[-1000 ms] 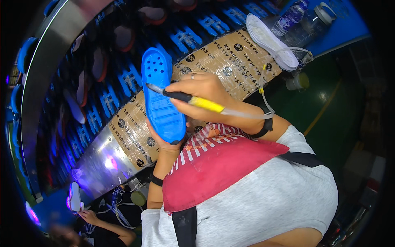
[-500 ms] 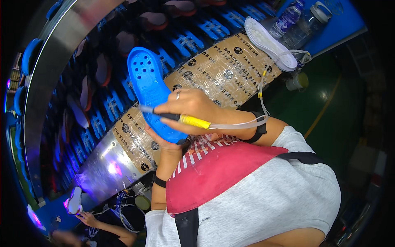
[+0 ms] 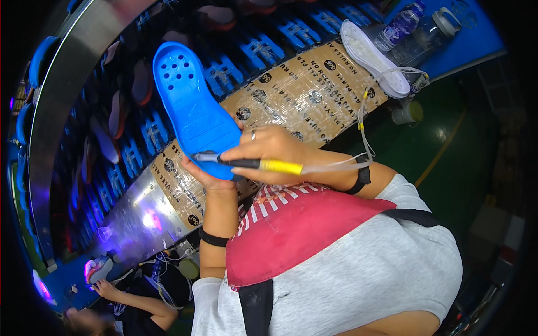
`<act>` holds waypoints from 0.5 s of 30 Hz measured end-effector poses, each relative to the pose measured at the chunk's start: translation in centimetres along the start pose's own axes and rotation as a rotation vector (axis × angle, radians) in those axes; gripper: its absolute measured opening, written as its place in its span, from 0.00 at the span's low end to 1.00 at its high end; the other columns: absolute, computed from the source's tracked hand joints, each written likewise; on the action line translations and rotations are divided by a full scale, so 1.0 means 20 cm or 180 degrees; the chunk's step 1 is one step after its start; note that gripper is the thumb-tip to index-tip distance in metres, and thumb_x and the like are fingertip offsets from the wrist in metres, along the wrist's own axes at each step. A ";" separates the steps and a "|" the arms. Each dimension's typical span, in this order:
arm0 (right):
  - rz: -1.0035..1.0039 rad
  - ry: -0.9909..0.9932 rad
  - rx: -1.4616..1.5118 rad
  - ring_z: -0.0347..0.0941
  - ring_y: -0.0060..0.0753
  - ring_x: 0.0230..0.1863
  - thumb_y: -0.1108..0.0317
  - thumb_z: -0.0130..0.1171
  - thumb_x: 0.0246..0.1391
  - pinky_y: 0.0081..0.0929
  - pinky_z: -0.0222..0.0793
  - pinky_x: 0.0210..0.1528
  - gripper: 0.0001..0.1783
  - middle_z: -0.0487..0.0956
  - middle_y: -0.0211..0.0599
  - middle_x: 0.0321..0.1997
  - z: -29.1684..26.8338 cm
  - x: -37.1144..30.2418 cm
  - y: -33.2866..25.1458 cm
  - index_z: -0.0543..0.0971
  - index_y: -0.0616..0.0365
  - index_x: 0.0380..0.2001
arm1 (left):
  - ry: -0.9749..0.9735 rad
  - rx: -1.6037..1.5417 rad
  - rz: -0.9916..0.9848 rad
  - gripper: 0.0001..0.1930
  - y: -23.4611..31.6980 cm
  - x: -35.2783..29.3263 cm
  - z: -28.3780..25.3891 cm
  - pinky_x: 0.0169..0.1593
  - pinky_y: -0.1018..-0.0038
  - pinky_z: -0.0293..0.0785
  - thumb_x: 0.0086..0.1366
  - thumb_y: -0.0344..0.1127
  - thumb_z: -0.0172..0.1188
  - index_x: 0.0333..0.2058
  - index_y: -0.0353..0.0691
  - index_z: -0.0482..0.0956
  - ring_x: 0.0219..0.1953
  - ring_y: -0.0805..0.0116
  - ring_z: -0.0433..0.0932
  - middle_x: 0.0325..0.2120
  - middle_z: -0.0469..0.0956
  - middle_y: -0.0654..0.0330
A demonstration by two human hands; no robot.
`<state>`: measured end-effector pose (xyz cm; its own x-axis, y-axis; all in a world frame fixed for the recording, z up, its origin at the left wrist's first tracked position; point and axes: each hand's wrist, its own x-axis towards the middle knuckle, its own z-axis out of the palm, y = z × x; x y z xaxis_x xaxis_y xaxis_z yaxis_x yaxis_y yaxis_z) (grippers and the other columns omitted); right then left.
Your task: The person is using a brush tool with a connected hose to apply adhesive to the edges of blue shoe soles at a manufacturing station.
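Factory line setting: a long conveyor (image 3: 73, 106) curves past on the left, carrying blue holders with shoe parts, and a bench (image 3: 314, 89) wrapped in taped cardboard runs alongside it. Person wears a red apron (image 3: 302, 235) over a grey shirt. Blue clog (image 3: 193, 109), sole side up, is raised over the bench edge, its heel end clamped in the left hand (image 3: 210, 176) from beneath. Right hand (image 3: 269, 151) is closed around a pen-like tool (image 3: 252, 164) with a yellow band and a thin tube trailing back; its tip rests at the clog's heel edge. Judging by that, work sits at the heel, with the toe end apparently not yet reached. White sole (image 3: 375, 64) lies farther along the bench, beside a water bottle (image 3: 400, 25). Another worker's hand (image 3: 103, 288) handles a small shoe part at lower left.
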<state>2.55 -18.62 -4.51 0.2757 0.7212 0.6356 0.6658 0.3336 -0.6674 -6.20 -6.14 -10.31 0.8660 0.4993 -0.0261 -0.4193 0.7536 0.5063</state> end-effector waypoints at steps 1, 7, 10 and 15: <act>0.0005 -0.0001 0.0003 0.74 0.38 0.25 0.71 0.65 0.40 0.28 0.69 0.28 0.13 0.76 0.39 0.24 0.01 -0.01 -0.02 0.80 0.56 0.34 | -0.0047 -0.0020 0.0005 0.44 0.00 0.00 0.01 0.49 0.55 0.71 0.52 0.66 0.47 0.58 0.37 0.57 0.45 0.47 0.71 0.48 0.68 0.42; 0.0174 -0.0581 0.1088 0.73 0.34 0.22 0.71 0.65 0.41 0.26 0.66 0.25 0.15 0.75 0.38 0.21 -0.05 -0.01 -0.07 0.80 0.59 0.37 | -0.0261 -0.0213 0.0064 0.44 0.07 0.03 -0.04 0.42 0.57 0.75 0.52 0.64 0.49 0.58 0.36 0.57 0.48 0.45 0.70 0.51 0.66 0.40; 0.0613 -0.0363 0.0334 0.73 0.33 0.22 0.72 0.65 0.42 0.26 0.65 0.24 0.15 0.75 0.38 0.21 -0.08 -0.05 -0.04 0.80 0.60 0.37 | 0.0026 -0.0042 0.0247 0.44 0.13 0.03 -0.03 0.42 0.55 0.75 0.52 0.64 0.49 0.59 0.36 0.57 0.48 0.43 0.70 0.51 0.65 0.40; 0.0284 -0.0522 0.0598 0.71 0.30 0.23 0.71 0.67 0.40 0.24 0.65 0.26 0.17 0.75 0.35 0.21 0.00 -0.10 -0.06 0.81 0.55 0.38 | 0.0298 0.0198 0.0403 0.44 0.13 0.03 -0.02 0.43 0.53 0.74 0.52 0.63 0.49 0.59 0.36 0.56 0.49 0.42 0.69 0.52 0.65 0.40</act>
<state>1.16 -20.39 -4.98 0.2014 0.8365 0.5097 0.4992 0.3601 -0.7881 -6.81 -3.77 -9.40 0.7770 0.6284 -0.0375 -0.5031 0.6556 0.5631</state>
